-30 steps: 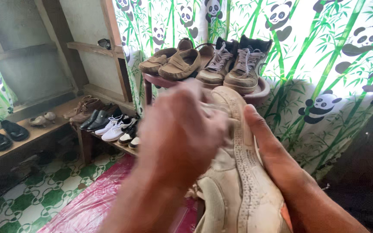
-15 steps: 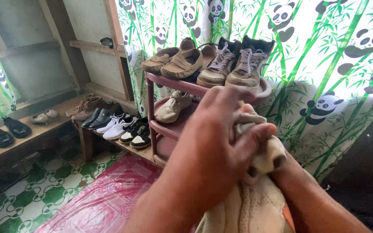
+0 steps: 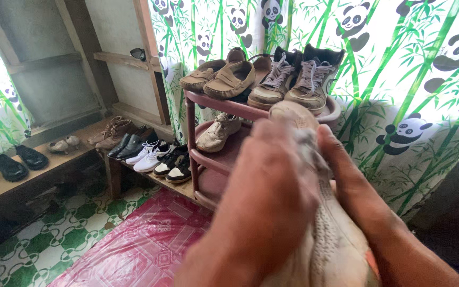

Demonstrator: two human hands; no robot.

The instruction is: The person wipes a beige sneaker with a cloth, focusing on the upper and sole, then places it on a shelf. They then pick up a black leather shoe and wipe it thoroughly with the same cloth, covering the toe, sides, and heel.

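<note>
Shoe (image 3: 325,239) between both hands, rack (image 3: 208,159) behind, bench (image 3: 6,186) left.

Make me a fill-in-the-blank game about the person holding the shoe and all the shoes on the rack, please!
1. Both hands, the left hand and the right hand, hold a cream-coloured ____.
2. The curtain behind the maroon rack shows bamboo and ____.
3. The pair of tan loafers sits on the ____ shelf of the rack.
4. The mat on the floor is ____.

Missing words: shoe; pandas; top; red
</note>
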